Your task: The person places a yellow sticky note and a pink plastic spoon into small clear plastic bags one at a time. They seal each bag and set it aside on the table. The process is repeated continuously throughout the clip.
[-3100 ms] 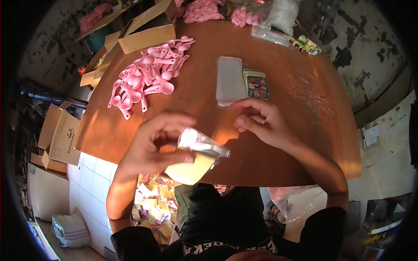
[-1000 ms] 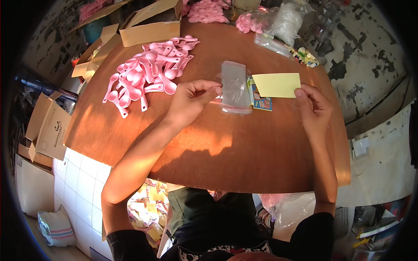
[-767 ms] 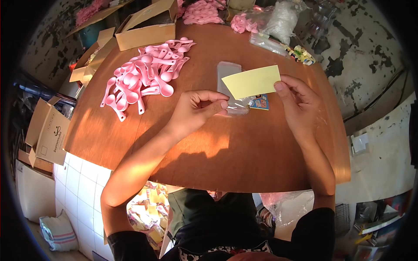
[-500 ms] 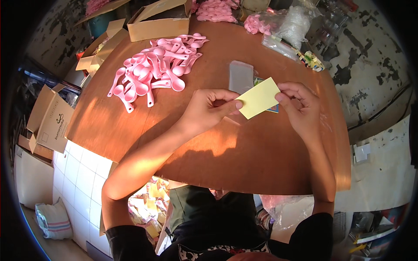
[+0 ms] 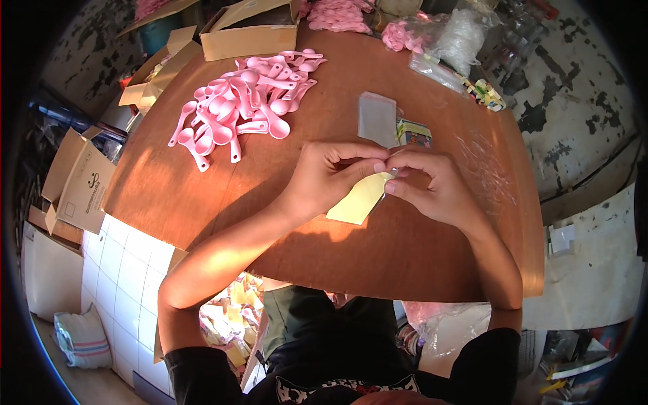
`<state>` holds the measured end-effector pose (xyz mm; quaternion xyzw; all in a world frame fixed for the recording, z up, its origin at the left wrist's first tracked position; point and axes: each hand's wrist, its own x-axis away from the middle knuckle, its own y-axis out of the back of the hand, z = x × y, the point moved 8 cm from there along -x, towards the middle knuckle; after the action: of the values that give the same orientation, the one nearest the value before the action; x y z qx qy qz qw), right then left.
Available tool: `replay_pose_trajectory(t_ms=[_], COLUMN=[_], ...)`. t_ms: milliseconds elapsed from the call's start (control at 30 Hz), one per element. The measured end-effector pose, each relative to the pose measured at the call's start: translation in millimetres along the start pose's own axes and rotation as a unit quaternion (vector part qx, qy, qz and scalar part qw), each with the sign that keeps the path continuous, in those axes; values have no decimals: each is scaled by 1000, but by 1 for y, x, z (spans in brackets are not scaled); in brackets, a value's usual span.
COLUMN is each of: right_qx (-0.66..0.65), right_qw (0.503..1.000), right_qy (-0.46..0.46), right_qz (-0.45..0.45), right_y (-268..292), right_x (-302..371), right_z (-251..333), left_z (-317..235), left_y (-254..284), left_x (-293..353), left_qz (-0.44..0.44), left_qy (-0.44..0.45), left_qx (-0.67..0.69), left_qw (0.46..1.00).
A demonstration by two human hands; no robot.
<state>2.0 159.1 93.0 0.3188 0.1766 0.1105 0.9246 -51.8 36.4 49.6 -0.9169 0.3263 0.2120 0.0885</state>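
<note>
A yellow card [image 5: 360, 200] hangs slanted between my hands, above the brown table. My left hand [image 5: 327, 172] pinches its upper edge between thumb and fingers. Close beside it, fingertips nearly touching, my right hand [image 5: 432, 183] is closed at the card's upper right corner. Fingers cover that corner, and a thin shiny edge shows along it. Just beyond my hands lie a stack of clear plastic sleeves [image 5: 376, 118] and some small colourful printed cards [image 5: 414, 133].
A heap of pink scoops [image 5: 246, 101] covers the table's left part. Thin clear strips [image 5: 487, 165] lie at the right. Along the far edge are a cardboard box [image 5: 250, 37], pink bundles [image 5: 337, 15] and a clear bag [image 5: 461, 42]. The wooden table [image 5: 304, 260] ends before my lap.
My right hand has moved left to meet my left hand. The yellow card has swung downward and toward me, uncovering the printed cards behind it.
</note>
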Motion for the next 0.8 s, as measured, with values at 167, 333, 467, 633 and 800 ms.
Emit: replay_pose_trajectory(t_ms=[167, 333, 467, 633, 800], right_qx=[33, -5, -190, -85, 87], right_qw=[999, 998, 977, 986, 966], right_qy=[-1, 9, -32, -2, 236], right_qz=[-29, -54, -91, 141, -56], right_y=[1, 28, 26, -83, -114], right_x=[-3, -23, -66, -124, -148], right_z=[8, -2, -47, -87, -85], left_z=[-12, 16, 13, 7, -4], left_y=[-1, -3, -3, -8, -23], left_x=[2, -2, -1, 3, -3], left_qz=[5, 30, 45, 66, 107], left_qy=[-47, 71, 64, 37, 19], left_qx=[-17, -17, 58, 65, 99], left_qw=[999, 997, 995, 995, 989])
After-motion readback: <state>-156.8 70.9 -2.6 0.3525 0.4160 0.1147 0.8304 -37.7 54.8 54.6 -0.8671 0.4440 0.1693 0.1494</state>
